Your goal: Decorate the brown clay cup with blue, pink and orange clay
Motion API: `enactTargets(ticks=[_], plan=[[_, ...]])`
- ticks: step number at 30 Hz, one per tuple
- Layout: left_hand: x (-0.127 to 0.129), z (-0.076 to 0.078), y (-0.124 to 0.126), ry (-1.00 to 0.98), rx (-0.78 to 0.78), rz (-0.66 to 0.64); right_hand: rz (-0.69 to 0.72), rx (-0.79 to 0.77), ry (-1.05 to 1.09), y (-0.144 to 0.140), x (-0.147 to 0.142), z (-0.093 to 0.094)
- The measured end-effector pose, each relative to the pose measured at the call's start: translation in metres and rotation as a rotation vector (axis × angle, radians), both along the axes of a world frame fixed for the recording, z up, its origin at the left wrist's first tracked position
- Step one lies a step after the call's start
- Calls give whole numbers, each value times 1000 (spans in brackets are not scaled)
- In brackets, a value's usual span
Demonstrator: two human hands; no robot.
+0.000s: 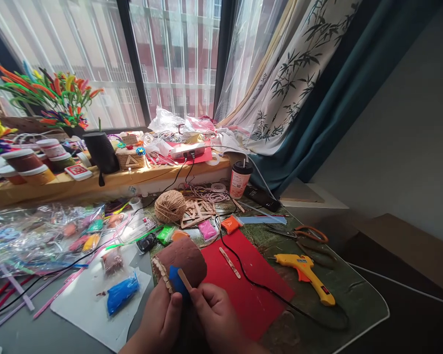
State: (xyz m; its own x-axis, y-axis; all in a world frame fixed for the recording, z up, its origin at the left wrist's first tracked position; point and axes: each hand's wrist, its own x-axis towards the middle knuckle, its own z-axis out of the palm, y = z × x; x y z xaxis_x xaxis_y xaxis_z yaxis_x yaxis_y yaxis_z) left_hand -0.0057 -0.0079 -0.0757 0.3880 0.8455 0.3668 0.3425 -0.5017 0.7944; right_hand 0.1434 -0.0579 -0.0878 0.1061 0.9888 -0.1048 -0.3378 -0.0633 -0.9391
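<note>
My left hand (161, 319) grips a brown clay-covered cylinder (182, 255) with wooden sticks along its left edge. A blue clay patch (175, 280) sits on its near end, under my left thumb. My right hand (214, 314) pinches a wooden craft stick (185, 279) and presses its tip against the blue patch. Both hands hover over the near edge of a red sheet (251, 285) on the table.
A yellow glue gun (305, 275) with a black cord lies right of the red sheet. Another craft stick (229, 262) rests on the sheet. Twine ball (170, 206), clay bags, scissors (302, 233), a cup (239, 179) and pipe cleaners crowd the table.
</note>
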Motion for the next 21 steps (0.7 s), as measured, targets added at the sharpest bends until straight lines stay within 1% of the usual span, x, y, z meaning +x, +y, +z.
enactTargets(ticks=[3, 5, 7, 10, 13, 16, 19, 21], plan=[[2, 4, -4, -66, -24, -13, 20, 60, 9, -2, 3, 4], [3, 3, -5, -117, -58, 37, -8, 107, -25, -4, 6, 7], [3, 0, -3, -151, -102, 109, -38, 120, -43, -5, 7, 9], [1, -8, 2, -167, -160, 182, -20, 104, -20, -4, 6, 8], [-1, -14, 5, -192, -175, 155, 13, 80, 13, -1, 2, 3], [-3, -19, 4, -212, -154, 135, 5, 50, 16, 2, 0, -1], [-4, -22, 3, -170, -124, 99, -2, 19, 34, 5, 0, -2], [-5, -24, 5, -133, -123, 104, 9, 6, 74, 6, 1, 0]])
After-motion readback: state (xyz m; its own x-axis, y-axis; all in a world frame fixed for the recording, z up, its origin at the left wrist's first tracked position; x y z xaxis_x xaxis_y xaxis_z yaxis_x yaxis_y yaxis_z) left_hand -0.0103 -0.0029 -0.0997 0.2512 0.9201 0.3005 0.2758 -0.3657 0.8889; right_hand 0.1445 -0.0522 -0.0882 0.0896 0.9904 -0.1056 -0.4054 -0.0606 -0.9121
